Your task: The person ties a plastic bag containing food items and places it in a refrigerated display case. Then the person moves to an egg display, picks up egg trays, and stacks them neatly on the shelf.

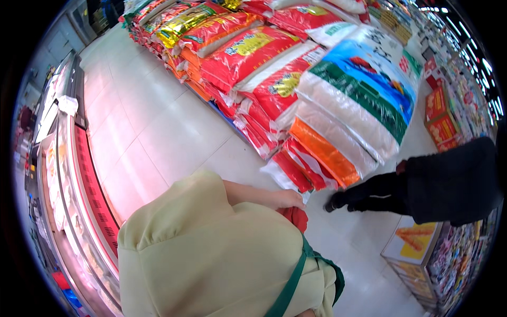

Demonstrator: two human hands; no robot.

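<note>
My left hand is closed on a bunched red cloth in front of my body. The forearm comes out of a pale yellow sleeve, and a green strap crosses my clothing. My right hand is out of view; only a bit of skin shows at the bottom edge. Just beyond the left hand rises a stack of packed sacks, probably rice. Nearest is a white, blue and green sack, lying over an orange-banded sack. Red sacks with yellow print lie behind them.
A lit display case with a red vented front runs along the left. On the right stands a person in dark clothes, near a carton with a food picture. Red cartons line the far right. Pale floor tiles lie between case and stack.
</note>
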